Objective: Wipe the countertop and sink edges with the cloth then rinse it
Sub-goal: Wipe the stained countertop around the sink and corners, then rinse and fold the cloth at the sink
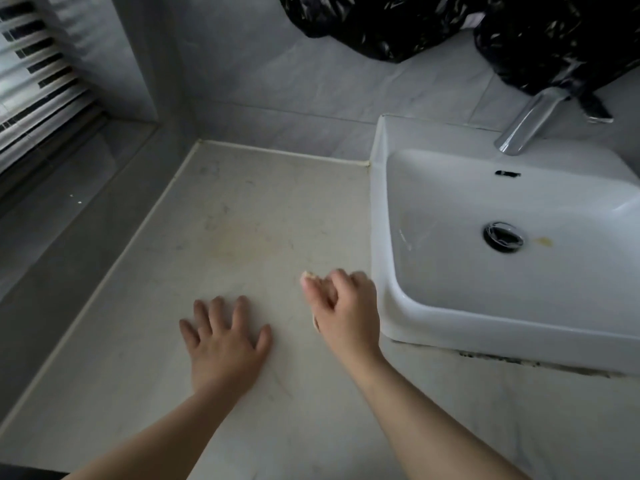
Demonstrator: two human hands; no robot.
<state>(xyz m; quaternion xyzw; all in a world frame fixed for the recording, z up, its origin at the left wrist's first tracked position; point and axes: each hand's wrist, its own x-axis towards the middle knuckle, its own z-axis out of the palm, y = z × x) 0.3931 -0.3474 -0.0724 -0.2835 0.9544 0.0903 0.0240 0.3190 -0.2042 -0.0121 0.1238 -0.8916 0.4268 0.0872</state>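
Two hands on the smooth, veined countertop (242,209): left hand (225,344) flat, fingers splayed; right hand (343,306) curled round what seems a pale cloth (309,274), beside the glossy rectangular sink (381,209).

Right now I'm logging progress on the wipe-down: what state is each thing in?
Left hand: flat on countertop, fingers spread, empty.
Right hand: closed on cloth, mostly hidden.
Countertop: faintly stained.
Sink: yellowish spot near drain.
Faucet: no visible flow.
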